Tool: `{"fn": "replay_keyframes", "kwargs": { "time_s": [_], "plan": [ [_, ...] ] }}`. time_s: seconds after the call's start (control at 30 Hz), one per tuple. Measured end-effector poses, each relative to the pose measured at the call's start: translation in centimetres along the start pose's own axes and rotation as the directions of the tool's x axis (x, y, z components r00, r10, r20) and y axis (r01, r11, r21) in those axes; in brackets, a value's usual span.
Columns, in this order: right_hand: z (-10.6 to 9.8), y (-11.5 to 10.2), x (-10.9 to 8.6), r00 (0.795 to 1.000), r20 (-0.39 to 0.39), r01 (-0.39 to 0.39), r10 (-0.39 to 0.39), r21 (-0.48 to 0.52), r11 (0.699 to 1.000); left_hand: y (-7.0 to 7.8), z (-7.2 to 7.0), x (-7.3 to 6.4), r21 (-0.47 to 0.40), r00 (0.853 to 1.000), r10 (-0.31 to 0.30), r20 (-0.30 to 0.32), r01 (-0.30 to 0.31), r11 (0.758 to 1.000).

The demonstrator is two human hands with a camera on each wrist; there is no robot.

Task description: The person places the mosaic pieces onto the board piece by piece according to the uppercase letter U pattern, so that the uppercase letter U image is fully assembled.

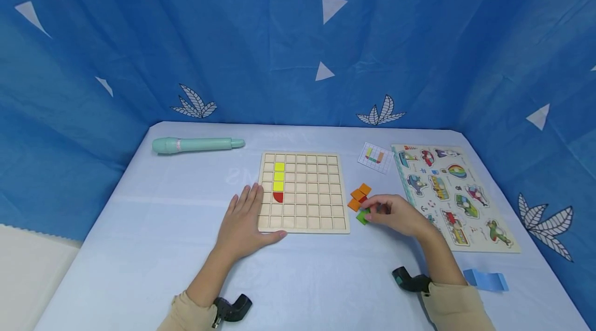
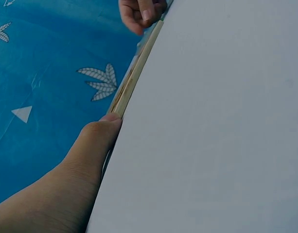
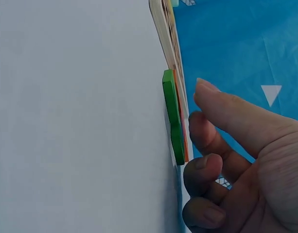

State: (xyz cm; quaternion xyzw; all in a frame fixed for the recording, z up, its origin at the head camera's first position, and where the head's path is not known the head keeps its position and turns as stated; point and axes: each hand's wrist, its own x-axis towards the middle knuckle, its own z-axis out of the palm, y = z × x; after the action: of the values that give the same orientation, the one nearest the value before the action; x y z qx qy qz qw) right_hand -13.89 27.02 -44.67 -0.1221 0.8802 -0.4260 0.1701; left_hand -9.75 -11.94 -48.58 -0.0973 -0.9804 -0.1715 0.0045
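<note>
A square wooden grid board [image 1: 312, 194] lies mid-table. Near its left side stands a column of yellow squares [image 1: 278, 177], with a red rounded piece [image 1: 278, 197] directly below them. My left hand [image 1: 242, 222] rests flat at the board's lower left, fingers along the left edge and thumb at the front edge. Right of the board lie several orange squares [image 1: 355, 205], a bit of red and green pieces [image 3: 173, 109]. Over these my right hand [image 1: 396, 214] hovers with bent fingers. In the right wrist view its thumb and index finger are apart, with nothing visible between them.
A small pattern card [image 1: 375, 158] lies behind the loose pieces. To the right is a picture puzzle board [image 1: 451, 196], with a blue strip [image 1: 486, 280] in front of it. A mint-green tube-like object [image 1: 200, 145] lies at the back left.
</note>
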Motion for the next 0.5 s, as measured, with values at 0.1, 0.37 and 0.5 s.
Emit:
{"fn": "replay_keyframes", "kwargs": {
  "time_s": [0.1,0.37,0.5],
  "plan": [
    [0.03,0.14,-0.04,1.000,-0.005,-0.005,0.005,-0.002,1.000,-0.02,0.02,0.01,0.000,1.000,0.002,-0.003,-0.002,1.000],
    [0.18,0.58,0.04,1.000,-0.012,0.002,-0.002,-0.043,0.999,0.00,0.01,-0.02,0.002,1.000,0.006,-0.009,-0.006,1.000],
    [0.21,0.59,0.04,1.000,-0.009,0.000,0.000,-0.053,0.999,0.00,-0.03,-0.03,0.002,1.000,0.007,-0.009,-0.007,1.000]
  ]
}}
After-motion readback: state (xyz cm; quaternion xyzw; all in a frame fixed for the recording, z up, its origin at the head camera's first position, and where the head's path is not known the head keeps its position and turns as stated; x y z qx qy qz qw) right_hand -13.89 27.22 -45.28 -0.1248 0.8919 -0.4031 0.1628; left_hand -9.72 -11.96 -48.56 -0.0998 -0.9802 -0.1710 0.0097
